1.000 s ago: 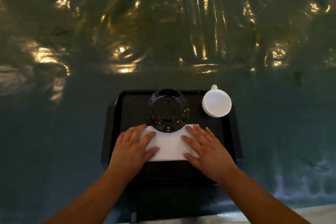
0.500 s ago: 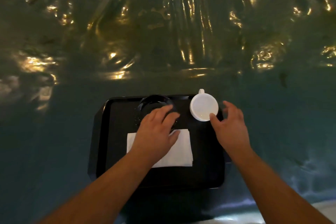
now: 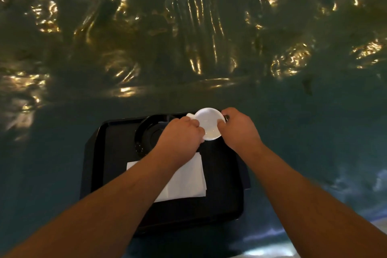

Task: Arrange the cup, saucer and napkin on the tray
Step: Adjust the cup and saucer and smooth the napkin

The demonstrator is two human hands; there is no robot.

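Both hands have left the napkin (image 3: pixel 186 180) and closed on the cup (image 3: pixel 209 123). My left hand (image 3: pixel 180 138) curls round its left side by the handle; my right hand (image 3: pixel 238 130) grips the right rim, steadying it from both sides. It looks lifted at the tray's (image 3: pixel 94 163) far right, just beside the saucer (image 3: pixel 146 134), likely headed there. Napkin lies flat, nearer me; the tray rests on the bench (image 3: pixel 62 132)
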